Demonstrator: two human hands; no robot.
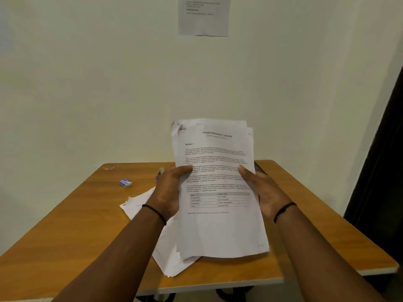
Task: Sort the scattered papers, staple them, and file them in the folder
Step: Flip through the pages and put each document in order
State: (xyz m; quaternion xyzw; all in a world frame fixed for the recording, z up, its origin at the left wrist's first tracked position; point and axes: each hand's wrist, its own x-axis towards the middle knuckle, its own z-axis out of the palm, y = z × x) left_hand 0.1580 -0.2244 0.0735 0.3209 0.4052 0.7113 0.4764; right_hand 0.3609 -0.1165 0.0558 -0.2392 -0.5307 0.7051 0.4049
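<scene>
Both hands, left hand [169,188] and right hand [260,188], are gripping the paper stack [218,182] by its sides. Its uneven edges are risking a crooked staple, and loose sheets may be slipping out.

Head-worn view, down onto table [65,225]

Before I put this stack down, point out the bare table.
Bare table lies left of the loose papers, near the small blue box, and along the right edge beside the right hand. The centre is crowded.
</scene>
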